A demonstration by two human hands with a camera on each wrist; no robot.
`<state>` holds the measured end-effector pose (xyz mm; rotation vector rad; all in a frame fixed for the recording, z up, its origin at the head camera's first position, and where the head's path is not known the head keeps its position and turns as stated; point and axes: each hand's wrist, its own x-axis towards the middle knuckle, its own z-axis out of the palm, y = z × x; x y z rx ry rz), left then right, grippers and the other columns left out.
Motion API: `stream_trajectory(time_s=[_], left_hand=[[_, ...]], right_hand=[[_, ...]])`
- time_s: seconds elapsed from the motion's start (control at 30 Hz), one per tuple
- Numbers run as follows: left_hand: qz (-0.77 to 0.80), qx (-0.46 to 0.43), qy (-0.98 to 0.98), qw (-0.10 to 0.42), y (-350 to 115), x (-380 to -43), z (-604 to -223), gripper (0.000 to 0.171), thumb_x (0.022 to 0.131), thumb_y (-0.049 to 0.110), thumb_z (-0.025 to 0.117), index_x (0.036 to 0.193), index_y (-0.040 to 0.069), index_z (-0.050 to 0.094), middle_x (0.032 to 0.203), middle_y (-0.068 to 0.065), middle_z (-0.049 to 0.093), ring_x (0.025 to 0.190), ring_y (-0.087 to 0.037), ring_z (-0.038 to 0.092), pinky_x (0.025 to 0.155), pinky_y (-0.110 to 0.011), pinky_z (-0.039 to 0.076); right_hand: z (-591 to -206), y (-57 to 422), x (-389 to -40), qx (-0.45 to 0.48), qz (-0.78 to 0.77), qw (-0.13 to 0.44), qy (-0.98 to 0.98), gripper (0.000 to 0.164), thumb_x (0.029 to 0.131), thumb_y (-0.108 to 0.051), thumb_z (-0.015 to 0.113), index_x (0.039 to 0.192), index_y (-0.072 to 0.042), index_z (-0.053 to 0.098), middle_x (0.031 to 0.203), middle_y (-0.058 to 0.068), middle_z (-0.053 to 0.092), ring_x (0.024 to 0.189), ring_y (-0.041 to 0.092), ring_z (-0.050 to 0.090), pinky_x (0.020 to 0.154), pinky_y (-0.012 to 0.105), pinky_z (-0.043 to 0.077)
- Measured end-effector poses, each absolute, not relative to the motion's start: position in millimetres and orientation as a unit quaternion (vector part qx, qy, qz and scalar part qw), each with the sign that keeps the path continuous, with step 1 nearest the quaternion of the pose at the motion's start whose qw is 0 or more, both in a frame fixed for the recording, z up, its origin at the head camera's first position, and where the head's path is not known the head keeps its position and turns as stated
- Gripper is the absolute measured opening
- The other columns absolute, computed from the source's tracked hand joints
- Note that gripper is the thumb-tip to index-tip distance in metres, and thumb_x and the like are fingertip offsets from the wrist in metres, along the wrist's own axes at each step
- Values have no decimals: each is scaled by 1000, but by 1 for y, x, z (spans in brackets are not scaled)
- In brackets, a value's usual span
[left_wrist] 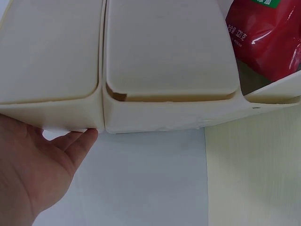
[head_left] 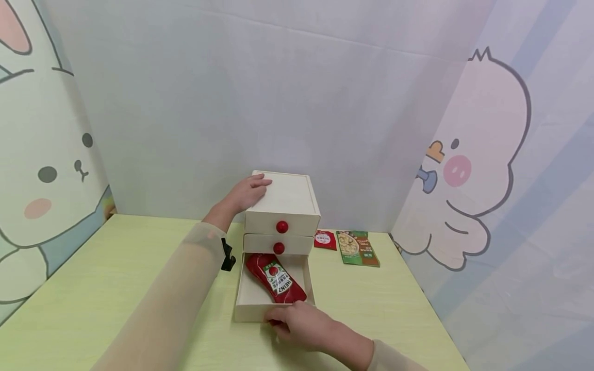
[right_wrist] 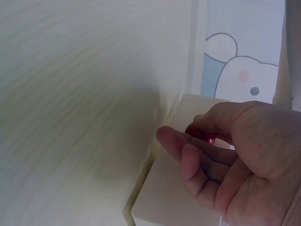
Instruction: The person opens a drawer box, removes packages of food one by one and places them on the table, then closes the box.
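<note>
A small cream drawer cabinet (head_left: pixel 290 193) stands on the table, its bottom drawer (head_left: pixel 250 312) pulled out. Inside that drawer lies a red Heinz ketchup pouch (head_left: pixel 289 293). My left hand (head_left: pixel 248 193) rests on the cabinet's top left edge, and in the left wrist view its fingers extend against the cabinet side. At the front of the bottom drawer, my right hand (head_left: pixel 303 324) pinches a red knob (right_wrist: pixel 211 141), mostly hidden by the fingers. The two drawers above are in, each with a red knob (head_left: pixel 282 226) showing.
Right of the cabinet lie a small red packet (head_left: pixel 326 240) and a green and brown food packet (head_left: pixel 357 248). A pale curtain (head_left: pixel 278 103) hangs behind the yellow-green table (head_left: pixel 116 268). Printed cartoon animals flank it. A black strap (head_left: pixel 228 256) hangs by the left wrist.
</note>
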<state>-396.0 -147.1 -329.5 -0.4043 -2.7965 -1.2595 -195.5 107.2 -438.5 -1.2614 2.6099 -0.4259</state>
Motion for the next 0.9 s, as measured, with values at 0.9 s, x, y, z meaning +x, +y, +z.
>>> stream_trajectory(time_s=[0.9], left_hand=[[-403,-136,-905,23,-149,-397,-329,55,115,33,37,166,17,51,184,-8,24,173,-39,12,138,-63,14]], right_hand=[[-433,110,-185,-431,-139,100,886,24,104,-17,77,127,-24,79,115,-15,79,74,-5,55,71,5,49]])
